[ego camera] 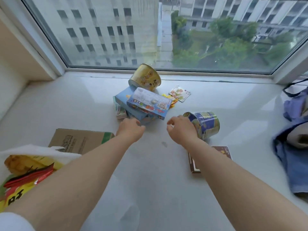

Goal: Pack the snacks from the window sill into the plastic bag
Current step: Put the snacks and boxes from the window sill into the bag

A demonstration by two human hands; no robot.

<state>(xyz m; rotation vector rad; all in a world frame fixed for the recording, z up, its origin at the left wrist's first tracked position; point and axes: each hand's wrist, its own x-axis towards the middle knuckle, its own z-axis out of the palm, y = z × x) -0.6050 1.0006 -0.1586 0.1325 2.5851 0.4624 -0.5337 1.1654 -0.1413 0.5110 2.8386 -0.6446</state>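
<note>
While both arms reach toward the stacked blue cardboard snack boxes (146,104), my left hand (130,130) and right hand (180,129) hover loosely curled, holding nothing, ready to flank them.

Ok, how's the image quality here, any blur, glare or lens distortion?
Head view: wide-angle bending bows the window frame; soft daylight, faint sheen on the sill; mild blur overall, worst at the plastic bag and blue cloth; box print unreadable.
</note>
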